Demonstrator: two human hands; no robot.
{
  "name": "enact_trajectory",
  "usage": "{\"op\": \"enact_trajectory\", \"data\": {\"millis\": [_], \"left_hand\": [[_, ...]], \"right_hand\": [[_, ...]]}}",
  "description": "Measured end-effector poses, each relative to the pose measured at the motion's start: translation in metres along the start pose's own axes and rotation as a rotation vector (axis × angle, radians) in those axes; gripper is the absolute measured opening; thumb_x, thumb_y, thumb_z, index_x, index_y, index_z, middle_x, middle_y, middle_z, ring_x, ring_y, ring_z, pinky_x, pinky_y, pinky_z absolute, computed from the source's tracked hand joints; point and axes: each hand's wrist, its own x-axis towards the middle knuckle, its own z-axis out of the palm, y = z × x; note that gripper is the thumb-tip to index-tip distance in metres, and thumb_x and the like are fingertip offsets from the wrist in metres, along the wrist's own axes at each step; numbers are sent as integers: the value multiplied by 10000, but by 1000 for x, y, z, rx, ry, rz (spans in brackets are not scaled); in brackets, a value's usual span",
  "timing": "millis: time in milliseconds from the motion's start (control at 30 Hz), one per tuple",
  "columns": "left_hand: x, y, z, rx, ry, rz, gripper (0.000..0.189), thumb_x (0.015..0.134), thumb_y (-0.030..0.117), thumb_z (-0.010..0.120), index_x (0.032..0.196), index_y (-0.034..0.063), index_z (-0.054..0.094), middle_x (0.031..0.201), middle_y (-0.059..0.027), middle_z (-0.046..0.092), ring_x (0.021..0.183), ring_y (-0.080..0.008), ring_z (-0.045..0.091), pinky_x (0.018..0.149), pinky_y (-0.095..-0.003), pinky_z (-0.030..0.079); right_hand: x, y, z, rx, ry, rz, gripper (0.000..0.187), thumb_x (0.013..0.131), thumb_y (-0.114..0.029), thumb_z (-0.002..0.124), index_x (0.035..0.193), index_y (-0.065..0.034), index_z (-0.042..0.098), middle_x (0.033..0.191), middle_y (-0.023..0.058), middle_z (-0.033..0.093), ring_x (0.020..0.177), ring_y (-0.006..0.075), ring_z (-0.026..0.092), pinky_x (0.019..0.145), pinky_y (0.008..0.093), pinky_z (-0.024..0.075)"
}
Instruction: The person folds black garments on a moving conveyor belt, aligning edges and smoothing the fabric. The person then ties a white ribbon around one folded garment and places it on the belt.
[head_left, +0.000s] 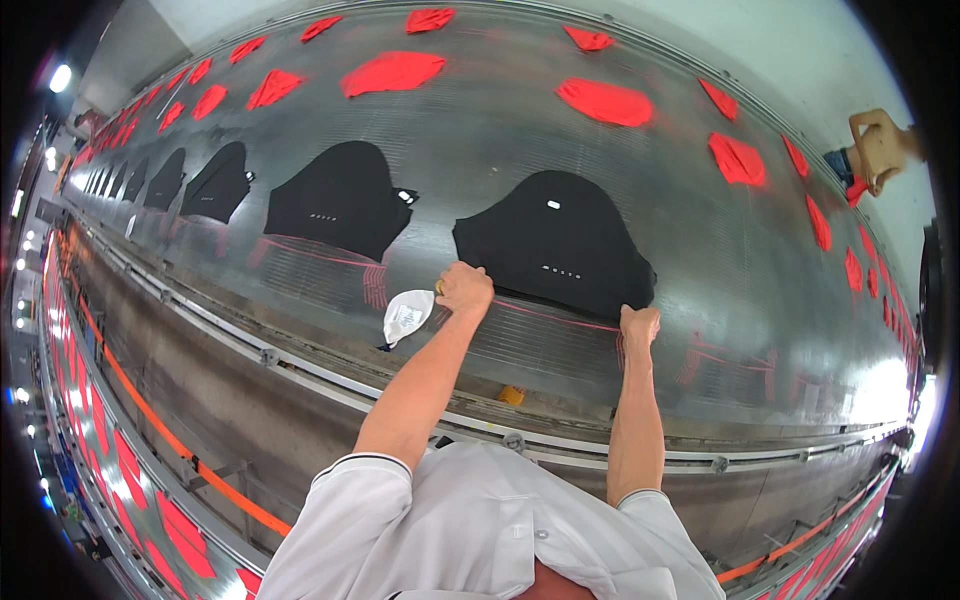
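A black fabric garment piece (551, 240) with small white printed marks lies spread on the long metal table (487, 150). My left hand (465, 289) pinches its lower left corner, and my right hand (640, 326) pinches its lower right corner. The lower edge between my hands runs just above a red line drawn on the table. Close to the left of my left hand lies a white cloth pouch (409, 313) bearing writing. Another black fabric piece (330, 195) lies flat to the left, with a small white tag at its right side.
Red fabric pieces (394, 73) lie in rows along the far side. More black pieces (217, 180) recede to the left. A metal rail (330, 386) edges the table near me; a yellow object (511, 394) sits beside it. A person (877, 154) stands beyond the far edge at right.
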Motion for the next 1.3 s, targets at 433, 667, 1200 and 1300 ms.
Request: {"op": "enact_trajectory", "data": {"millis": [433, 667, 1200, 1300], "left_hand": [[4, 15, -5, 150, 6, 103, 367, 745, 188, 690, 1064, 15, 637, 1249, -195, 531, 1153, -321, 548, 982, -460, 391], [30, 4, -5, -258, -116, -18, 373, 708, 116, 698, 1011, -86, 614, 1113, -271, 619, 1031, -362, 628, 904, -434, 489], [25, -1, -24, -30, -156, 181, 348, 752, 132, 704, 1037, -51, 624, 1078, -243, 640, 1037, -403, 617, 887, -467, 499], [12, -1, -15, -43, -67, 128, 345, 758, 171, 695, 1017, -50, 635, 1068, -253, 640, 1031, -411, 615, 912, -479, 489]], "right_hand": [[5, -7, 14, -39, 59, -126, 395, 721, -125, 586, 1035, 113, 586, 1107, 295, 603, 1047, 446, 591, 929, 494, 451], [34, 11, -5, 498, -263, 142, 266, 749, -74, 659, 950, 73, 567, 895, 174, 591, 771, 320, 579, 652, 436, 490], [49, 2, -36, 726, -634, 215, 146, 809, -76, 676, 882, -46, 553, 805, 64, 532, 670, 170, 479, 544, 329, 389], [47, 11, -28, 731, -623, 207, 151, 803, -89, 683, 874, -48, 556, 797, 60, 537, 662, 170, 483, 551, 324, 397]]}}
